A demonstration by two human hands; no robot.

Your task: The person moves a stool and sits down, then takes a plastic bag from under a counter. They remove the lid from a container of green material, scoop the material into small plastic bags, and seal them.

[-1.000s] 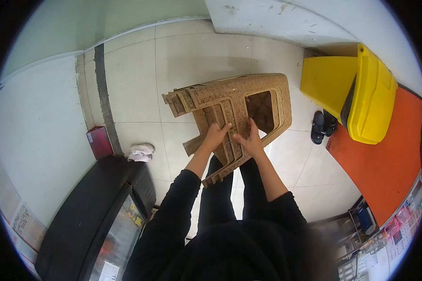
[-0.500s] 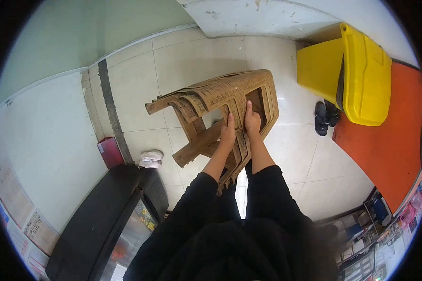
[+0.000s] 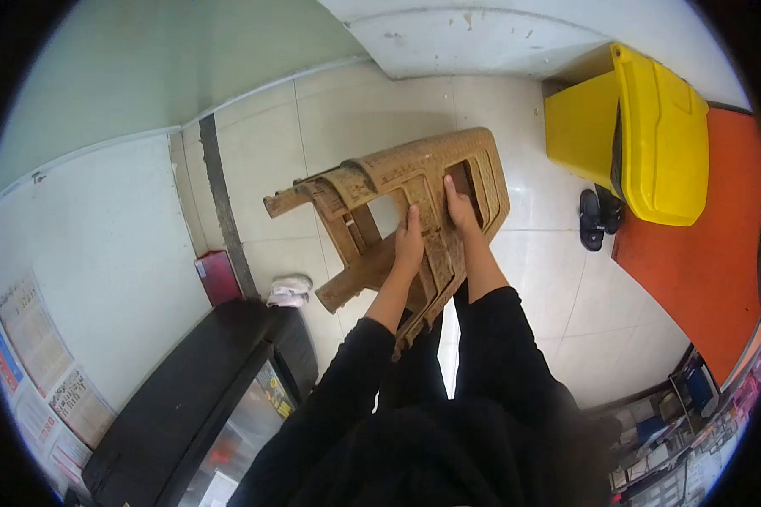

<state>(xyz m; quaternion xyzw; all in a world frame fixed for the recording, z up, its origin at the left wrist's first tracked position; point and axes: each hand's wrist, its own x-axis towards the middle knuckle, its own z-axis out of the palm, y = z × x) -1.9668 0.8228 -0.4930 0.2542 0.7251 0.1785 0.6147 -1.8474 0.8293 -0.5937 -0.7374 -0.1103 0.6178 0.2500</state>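
A brown plastic stool [image 3: 431, 156] with cut-out sides and woven-look texture is held up above the tiled floor, tipped on its side with its legs toward the left. My left hand [image 3: 408, 245] grips the bar between two openings in its near side, thumb on top. Just to the right, my right hand [image 3: 460, 209] is wrapped round the edge of the other opening, its thumb also on the outer face. The fingers of both hands are partly hidden behind the plastic.
A yellow bin [image 3: 659, 135] stands at the right by an orange surface [image 3: 685, 270], with black slippers [image 3: 590, 221] beside it. Pale shoes [image 3: 290, 290], a red box [image 3: 218, 277] and a black cabinet [image 3: 182, 380] are at the left.
The view has shifted slightly, so the surroundings appear further right. The stool has turned a little, showing more of its near side. Both hands keep their hold.
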